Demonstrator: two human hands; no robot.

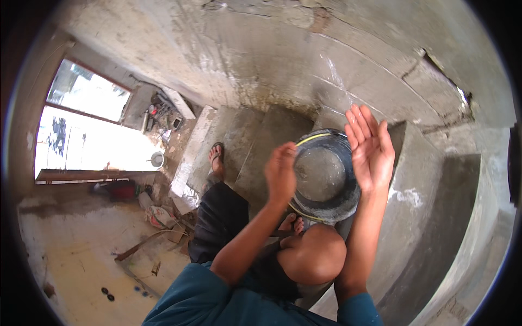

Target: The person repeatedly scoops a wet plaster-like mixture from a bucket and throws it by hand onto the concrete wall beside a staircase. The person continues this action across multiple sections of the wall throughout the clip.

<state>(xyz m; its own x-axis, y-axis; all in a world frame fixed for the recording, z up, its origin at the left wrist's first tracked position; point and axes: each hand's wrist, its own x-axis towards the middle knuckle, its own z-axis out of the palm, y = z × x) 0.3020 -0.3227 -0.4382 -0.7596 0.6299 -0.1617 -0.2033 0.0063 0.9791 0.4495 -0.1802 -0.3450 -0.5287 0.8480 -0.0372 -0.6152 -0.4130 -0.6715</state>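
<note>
A black round basin (325,209) with a yellow-striped rim stands on a concrete stair step below me, a little grey wet residue in its bottom. My left hand (281,173) hovers over the basin's left rim, fingers curled loosely, nothing in it. My right hand (371,148) is raised above the basin's right rim, flat and open, fingers together and pointing up. Neither hand touches the basin. My bare knee (315,255) juts out just below the basin.
Grey concrete steps (247,142) run down to the left, my sandalled foot (217,159) on one. A rough plastered wall (304,54) rises ahead. A bright doorway (92,136), a small white bucket (157,159), tools and scrap wood (141,247) lie on the floor at left.
</note>
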